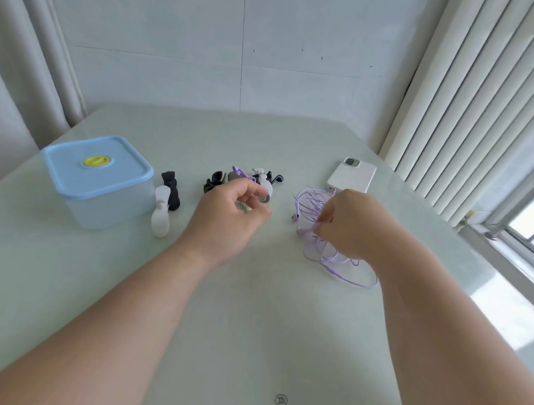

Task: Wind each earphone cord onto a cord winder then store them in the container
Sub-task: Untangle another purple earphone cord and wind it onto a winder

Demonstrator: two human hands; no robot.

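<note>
The left hand [231,213], grip curled around a small cord winder [265,188], sits just left of the loose purple earphone cord [322,236] mid-desk, which the nearer right hand [348,220] pinches, the lidded container [101,181] by the desk's left edge.

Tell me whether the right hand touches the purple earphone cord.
Touching: the head view shows the right hand with fingers pinching the purple earphone cord.

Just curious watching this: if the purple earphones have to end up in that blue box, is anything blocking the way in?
Yes. The container has its blue lid on, so nothing can go in until it comes off. The purple earphone cord also lies loose, unwound, under the right hand.
</note>
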